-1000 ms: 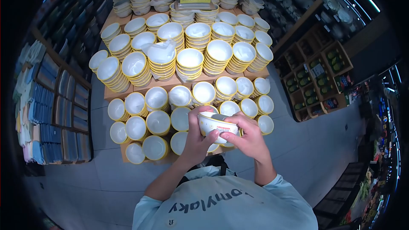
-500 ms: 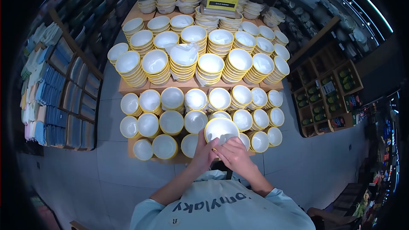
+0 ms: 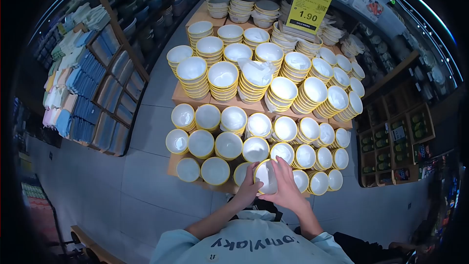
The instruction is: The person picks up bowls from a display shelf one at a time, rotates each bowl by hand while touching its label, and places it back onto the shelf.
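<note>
Between my two hands, close to my body, is a white bowl (image 3: 265, 178) with a yellow rim, tilted so its side faces partly up. My left hand (image 3: 249, 188) grips its left edge, thumb near the front. On the right side, my right hand (image 3: 286, 186) is wrapped along the wall with fingers reaching over the far rim. Just beyond it stand stacks of matching bowls on the lower tier, among them a bowl (image 3: 255, 149) and a bowl (image 3: 282, 153). My fingertips on the far side of the held bowl are partly hidden.
A raised wooden tier (image 3: 195, 100) bears tall stacks of bowls, with a yellow price sign (image 3: 309, 11) reading 1.90 behind. Folded towels (image 3: 85, 83) fill a rack at left. A wooden shelf with green-lidded goods (image 3: 398, 134) stands at right. Grey tiled floor (image 3: 146, 186) surrounds the display.
The view has turned left, so the display sits further right. In my hands the bowl has gone from showing its open inside to a sideways tilt, and my right hand has shifted to its right side.
</note>
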The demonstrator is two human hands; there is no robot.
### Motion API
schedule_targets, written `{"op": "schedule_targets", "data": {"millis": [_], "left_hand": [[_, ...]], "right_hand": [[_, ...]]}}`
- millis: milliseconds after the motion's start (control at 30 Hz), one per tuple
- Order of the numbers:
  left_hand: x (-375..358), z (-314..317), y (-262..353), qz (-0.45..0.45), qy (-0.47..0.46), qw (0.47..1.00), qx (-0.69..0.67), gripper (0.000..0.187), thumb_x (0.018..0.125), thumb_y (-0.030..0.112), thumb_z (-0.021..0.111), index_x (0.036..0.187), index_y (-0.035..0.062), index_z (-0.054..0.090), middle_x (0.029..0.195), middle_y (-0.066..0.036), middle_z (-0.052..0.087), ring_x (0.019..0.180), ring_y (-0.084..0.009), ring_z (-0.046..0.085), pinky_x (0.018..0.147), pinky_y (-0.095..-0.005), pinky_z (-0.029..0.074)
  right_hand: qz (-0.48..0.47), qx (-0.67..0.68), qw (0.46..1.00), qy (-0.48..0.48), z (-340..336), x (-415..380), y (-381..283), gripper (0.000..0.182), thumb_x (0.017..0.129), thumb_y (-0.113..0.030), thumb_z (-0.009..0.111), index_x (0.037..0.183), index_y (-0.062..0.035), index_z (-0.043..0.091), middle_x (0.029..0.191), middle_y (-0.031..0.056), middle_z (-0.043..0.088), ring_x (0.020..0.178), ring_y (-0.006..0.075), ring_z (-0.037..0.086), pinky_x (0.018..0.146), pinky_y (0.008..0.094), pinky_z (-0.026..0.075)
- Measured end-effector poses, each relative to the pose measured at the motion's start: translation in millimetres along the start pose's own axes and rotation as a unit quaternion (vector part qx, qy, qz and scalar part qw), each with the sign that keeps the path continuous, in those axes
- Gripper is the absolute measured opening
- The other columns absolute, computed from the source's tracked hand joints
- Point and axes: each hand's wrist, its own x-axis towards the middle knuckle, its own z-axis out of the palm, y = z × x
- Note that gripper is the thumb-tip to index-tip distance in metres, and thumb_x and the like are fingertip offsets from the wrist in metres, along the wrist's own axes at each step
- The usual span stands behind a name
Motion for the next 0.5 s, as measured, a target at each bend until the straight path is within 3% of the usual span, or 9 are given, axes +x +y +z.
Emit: {"op": "schedule_targets", "data": {"millis": [133, 300, 333, 500], "left_hand": [[-16, -6, 4, -0.004, 0.021, 0.999, -0.038, 0.075, 0.082, 0.003, 0.054, 0.151, 0.0031, 0.026, 0.148, -0.015, 0.037, 0.145, -0.0264, 0.033, 0.122, -0.0397, 0.026], [-36, -7, -10, 0.085, 0.073, 0.993, 0.037, 0.073, 0.081, 0.002, 0.054, 0.149, 0.0026, 0.028, 0.146, -0.015, 0.038, 0.142, -0.0264, 0.036, 0.121, -0.0393, 0.028], [-42, -5, -12, 0.055, 0.085, 0.995, -0.010, 0.074, 0.080, 0.001, 0.055, 0.149, 0.0029, 0.028, 0.145, -0.016, 0.039, 0.141, -0.0266, 0.037, 0.121, -0.0395, 0.028], [-73, 10, -14, 0.080, 0.144, 0.986, 0.006, 0.075, 0.081, 0.000, 0.055, 0.150, 0.0052, 0.028, 0.144, -0.016, 0.040, 0.139, -0.0265, 0.040, 0.119, -0.0394, 0.031]], "right_hand": [[-0.020, 0.015, 1.000, -0.016, 8, 0, -10, 0.119, 0.063, -0.038, 0.096, 0.157, -0.0050, 0.029, 0.159, 0.0287, 0.023, 0.147, 0.0499, 0.025, 0.118, 0.0564, 0.030], [-0.056, 0.008, 0.997, -0.058, 7, -2, -25, 0.118, 0.064, -0.035, 0.095, 0.157, -0.0051, 0.028, 0.160, 0.0304, 0.020, 0.147, 0.0527, 0.023, 0.117, 0.0582, 0.031], [-0.065, 0.018, 0.996, -0.055, 11, -10, -26, 0.121, 0.061, -0.035, 0.096, 0.157, -0.0068, 0.028, 0.160, 0.0295, 0.021, 0.146, 0.0522, 0.025, 0.118, 0.0579, 0.030], [-0.126, 0.016, 0.991, -0.047, 15, -17, -26, 0.122, 0.058, -0.032, 0.097, 0.156, -0.0091, 0.029, 0.158, 0.0281, 0.025, 0.143, 0.0520, 0.029, 0.117, 0.0574, 0.032]]}}
